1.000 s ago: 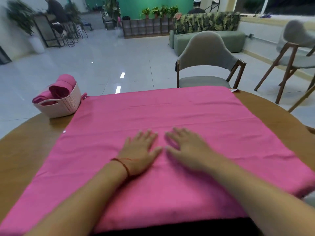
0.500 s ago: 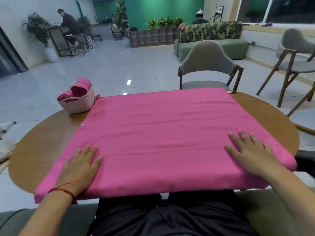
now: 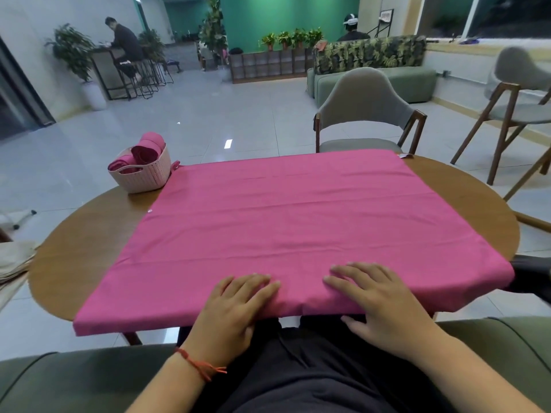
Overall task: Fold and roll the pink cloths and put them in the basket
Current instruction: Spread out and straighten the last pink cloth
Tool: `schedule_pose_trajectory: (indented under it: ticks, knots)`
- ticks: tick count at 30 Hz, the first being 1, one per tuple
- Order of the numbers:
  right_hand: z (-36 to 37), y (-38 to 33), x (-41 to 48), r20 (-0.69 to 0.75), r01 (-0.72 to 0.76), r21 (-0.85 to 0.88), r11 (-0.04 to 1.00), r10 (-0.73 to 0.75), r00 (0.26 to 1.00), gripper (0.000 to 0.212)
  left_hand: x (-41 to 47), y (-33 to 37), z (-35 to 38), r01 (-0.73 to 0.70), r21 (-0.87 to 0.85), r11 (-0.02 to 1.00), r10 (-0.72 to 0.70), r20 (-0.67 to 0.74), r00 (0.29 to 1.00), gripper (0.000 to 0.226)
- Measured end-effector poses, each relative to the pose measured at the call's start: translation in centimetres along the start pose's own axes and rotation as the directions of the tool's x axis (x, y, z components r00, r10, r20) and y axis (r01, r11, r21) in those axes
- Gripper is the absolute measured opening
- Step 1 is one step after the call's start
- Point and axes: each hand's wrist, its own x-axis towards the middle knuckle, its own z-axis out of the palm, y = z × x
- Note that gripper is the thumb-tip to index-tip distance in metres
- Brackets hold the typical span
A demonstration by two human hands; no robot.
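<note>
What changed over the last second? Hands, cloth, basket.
Both hands swept outward over the pink cloth to its near corners, then came back: the left hand and right hand now lie flat, side by side, at the middle of its near edge. Nothing gripped or released. The cloth stays spread on the table; the basket with rolled cloths is unmoved.

left hand (image 3: 235,305): flat, fingers straight | right hand (image 3: 378,302): flat, fingers spread

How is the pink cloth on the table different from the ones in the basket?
The spread cloth lies flat on the table; the rolled cloths stand bundled in the basket. The left hand and right hand rest on the spread cloth; nothing touches the rolled cloths. Both are pink.
</note>
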Motion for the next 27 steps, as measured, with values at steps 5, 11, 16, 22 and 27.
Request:
schedule_pose_trajectory:
  ticks: [5, 11, 16, 22, 27]
  knots:
    - [0.9, -0.6, -0.5, -0.066, 0.007, -0.054, 0.999, -0.011, 0.998, 0.084, -0.5, 0.7, -0.6, -0.002, -0.073, 0.997, 0.001, -0.013, 1.000, 0.084]
    - [1.0, -0.5, -1.8, -0.298, 0.028, 0.010, 1.000, -0.024, 0.954, 0.059, -1.3, 0.5, -1.5, 0.000, -0.158, 0.988, -0.014, -0.093, 0.996, 0.066]
    - [0.1, 1.7, -3.9, -0.429, -0.049, -0.015, 0.999, 0.037, 0.903, 0.057, -3.4, -1.8, -1.7, 0.051, -0.101, 0.994, -0.062, -0.102, 0.993, 0.071]
    - [-3.0, 5.3, -7.9, -0.522, -0.269, 0.045, 0.962, 0.252, 0.815, 0.055, -8.6, -6.1, -3.8, 0.325, -0.077, 0.943, -0.331, -0.347, 0.878, 0.054]
    - [-6.0, 9.7, -8.0, -0.537, -0.444, 0.100, 0.890, 0.425, 0.729, 0.039, -9.0, -9.2, -7.0, 0.519, -0.037, 0.854, -0.470, -0.480, 0.740, 0.038]
